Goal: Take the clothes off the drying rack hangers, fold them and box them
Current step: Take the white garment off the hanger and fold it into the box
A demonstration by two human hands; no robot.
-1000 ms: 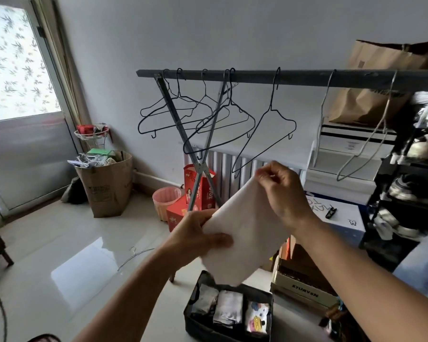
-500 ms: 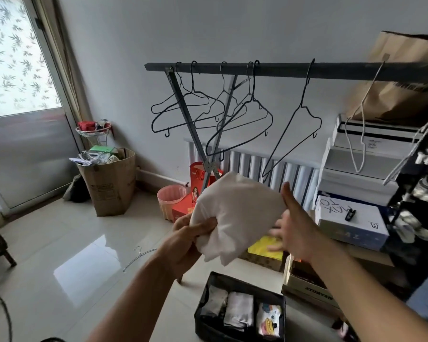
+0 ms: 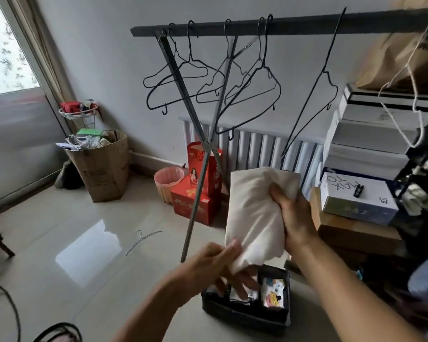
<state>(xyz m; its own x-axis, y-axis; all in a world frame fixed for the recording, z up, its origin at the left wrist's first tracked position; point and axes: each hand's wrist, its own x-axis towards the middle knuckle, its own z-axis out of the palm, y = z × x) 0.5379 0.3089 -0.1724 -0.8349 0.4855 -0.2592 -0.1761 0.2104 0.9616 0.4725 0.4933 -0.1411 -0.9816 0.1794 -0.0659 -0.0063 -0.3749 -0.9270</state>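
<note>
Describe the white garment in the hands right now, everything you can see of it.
The white garment is plain, soft, cotton-looking cloth, folded into a thick oblong bundle with wrinkles and a ragged lower edge. It is held upright in the air, above the dark storage box on the floor. The right hand grips its right side, thumb across the front; the left hand touches its lower end with straight fingers. No print or label shows.

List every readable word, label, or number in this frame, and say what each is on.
"XAX" over "TO", handwritten and upside down: top of the white box at right.
Red gift bag: white lettering down its side, too blurred to read.
Cardboard bin: faint print, unreadable.
Brown paper bag: dark print, blurred.
</note>
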